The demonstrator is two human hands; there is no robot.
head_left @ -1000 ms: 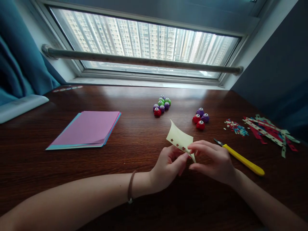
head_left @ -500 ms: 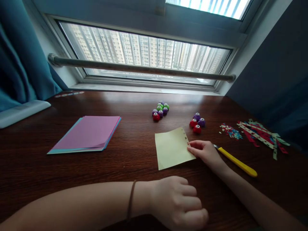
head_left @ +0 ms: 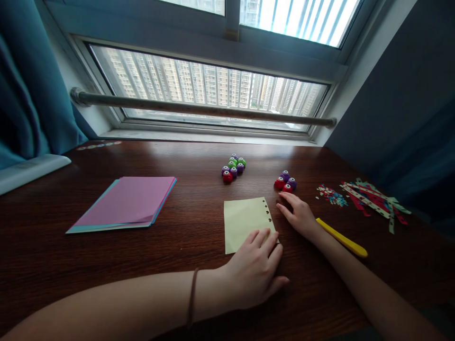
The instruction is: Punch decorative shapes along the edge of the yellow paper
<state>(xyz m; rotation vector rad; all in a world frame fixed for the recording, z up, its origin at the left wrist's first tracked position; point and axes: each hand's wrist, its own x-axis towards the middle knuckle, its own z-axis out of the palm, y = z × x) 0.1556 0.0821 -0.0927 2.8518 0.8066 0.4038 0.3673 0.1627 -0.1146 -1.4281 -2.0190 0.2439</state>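
A pale yellow sheet of paper (head_left: pixel 244 218) lies flat on the table, with a row of small heart-shaped holes down its right edge. My left hand (head_left: pixel 258 265) rests over its lower right corner, fingers stretched out and apart, hiding that corner. Just right of the sheet, my right hand (head_left: pixel 300 215) is open and holds nothing. Its fingertips reach close to a cluster of red and purple craft punches (head_left: pixel 285 182) with white round tops; whether they touch the nearest red one I cannot tell. A yellow handle (head_left: pixel 343 239) lies beside my right wrist, its other end hidden.
More craft punches (head_left: pixel 233 168) in green, purple and red stand behind the sheet. A stack of coloured paper (head_left: pixel 128 201) lies at left. Tiny paper cutouts (head_left: pixel 332 195) and punched strips (head_left: pixel 373 201) are at right. A metal rail (head_left: pixel 202 108) crosses the window.
My right hand has let go of the sheet's right edge and moved up toward the punches. My left hand has opened from a fist and come down on the sheet, which now lies flat.
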